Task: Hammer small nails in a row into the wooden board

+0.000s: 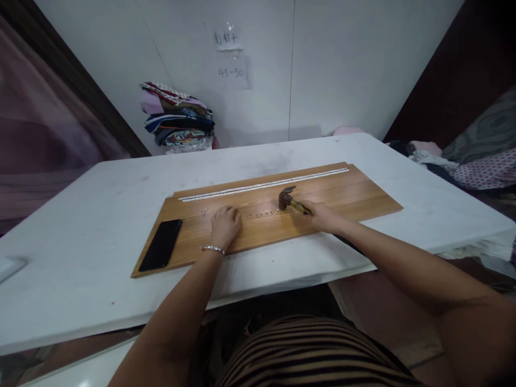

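A wooden board (322, 207) lies flat on the white-covered table, with a row of several small nails (266, 214) standing along its middle. My right hand (322, 216) grips the handle of a claw hammer (296, 205). The hammer's head is at the right end of the nail row, and I cannot tell whether it touches a nail. To the left of the row my left hand (224, 227) rests on the board, its fingers curled under. What they hold, if anything, is hidden. A few loose nails (204, 213) lie just left of that hand.
A black phone (161, 244) lies on the board's left end. Two white measuring strips (264, 185) run along its far side. Folded clothes (181, 118) are stacked by the wall at the back of the table (80, 226). More cloth (475, 166) lies beyond its right edge.
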### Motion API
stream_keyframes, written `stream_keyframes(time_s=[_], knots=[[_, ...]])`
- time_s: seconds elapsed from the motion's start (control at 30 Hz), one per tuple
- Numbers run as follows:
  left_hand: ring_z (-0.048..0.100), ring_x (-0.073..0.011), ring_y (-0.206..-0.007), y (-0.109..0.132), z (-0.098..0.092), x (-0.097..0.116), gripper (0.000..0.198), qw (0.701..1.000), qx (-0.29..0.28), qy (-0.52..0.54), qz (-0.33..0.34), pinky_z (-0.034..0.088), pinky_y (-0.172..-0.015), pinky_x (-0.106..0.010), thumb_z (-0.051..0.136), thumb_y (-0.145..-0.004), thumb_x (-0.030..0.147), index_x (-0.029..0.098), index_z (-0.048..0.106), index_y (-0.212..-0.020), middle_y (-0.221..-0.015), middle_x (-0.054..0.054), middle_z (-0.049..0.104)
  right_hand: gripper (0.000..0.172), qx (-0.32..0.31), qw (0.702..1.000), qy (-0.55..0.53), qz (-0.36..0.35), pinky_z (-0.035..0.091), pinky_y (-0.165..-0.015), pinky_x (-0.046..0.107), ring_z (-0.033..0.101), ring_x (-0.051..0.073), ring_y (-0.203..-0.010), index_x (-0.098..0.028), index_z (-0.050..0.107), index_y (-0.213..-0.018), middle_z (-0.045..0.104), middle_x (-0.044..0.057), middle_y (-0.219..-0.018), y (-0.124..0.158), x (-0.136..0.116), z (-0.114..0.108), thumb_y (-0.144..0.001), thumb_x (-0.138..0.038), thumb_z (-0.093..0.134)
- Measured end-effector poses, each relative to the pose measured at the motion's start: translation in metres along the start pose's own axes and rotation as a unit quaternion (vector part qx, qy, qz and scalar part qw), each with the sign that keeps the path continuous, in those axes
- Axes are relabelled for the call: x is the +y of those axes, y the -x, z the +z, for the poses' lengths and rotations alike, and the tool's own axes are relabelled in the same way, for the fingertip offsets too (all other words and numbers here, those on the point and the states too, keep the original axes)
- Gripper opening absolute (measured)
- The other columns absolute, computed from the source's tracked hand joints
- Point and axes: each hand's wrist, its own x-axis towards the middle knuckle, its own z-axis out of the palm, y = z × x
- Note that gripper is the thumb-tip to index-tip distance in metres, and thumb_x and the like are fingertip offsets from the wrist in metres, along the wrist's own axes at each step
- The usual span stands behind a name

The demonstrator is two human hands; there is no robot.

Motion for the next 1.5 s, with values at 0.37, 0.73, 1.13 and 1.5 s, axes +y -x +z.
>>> stream_keyframes(time_s=[0.37,0.73,1.13,1.5], knots=[[0.061,-0.0280,-0.121,-0.0004,0.0006,-0.0004,0.032,1.000,0.000,-0.002,0.004,0.044,-0.109,-0.045,0.046,-0.096,0.030,0.021,0.074,-0.107,-0.125,-0.012,0.070,0.032,0.003,1.000,-0.002,-0.017,0.049,-0.072,0.031,0.066,0.023,-0.083,-0.024,0.073,-0.114,0.075,0.004,-0.090,-0.0017,0.0041,0.0012,-0.092,-0.041,0.057],[0.060,-0.0291,-0.121,-0.0002,0.0037,-0.0024,0.033,1.000,0.008,0.003,0.001,0.044,-0.109,-0.047,0.045,-0.095,0.030,0.019,0.074,-0.108,-0.125,-0.013,0.070,0.030,0.010,1.000,0.004,-0.020,0.048,-0.072,0.029,0.066,0.022,-0.082,-0.024,0.074,-0.112,0.076,0.003,-0.089,-0.0018,0.0008,0.0014,-0.092,-0.040,0.059],[0.061,-0.0293,-0.120,-0.0001,0.0029,-0.0014,0.033,1.000,0.014,-0.006,0.005,0.045,-0.109,-0.047,0.045,-0.095,0.029,0.019,0.074,-0.106,-0.124,-0.013,0.071,0.030,0.007,1.000,-0.003,-0.028,0.047,-0.070,0.028,0.065,0.021,-0.083,-0.023,0.073,-0.112,0.075,0.003,-0.092,-0.0018,-0.0003,-0.0003,-0.092,-0.040,0.057],[0.061,-0.0294,-0.120,0.0002,0.0001,0.0003,0.032,1.000,0.005,-0.009,0.000,0.044,-0.109,-0.046,0.046,-0.094,0.030,0.019,0.074,-0.106,-0.126,-0.012,0.071,0.030,0.008,1.000,-0.003,-0.021,0.049,-0.073,0.029,0.067,0.022,-0.085,-0.023,0.074,-0.113,0.076,0.004,-0.092,0.0002,-0.0036,-0.0008,-0.092,-0.038,0.058]])
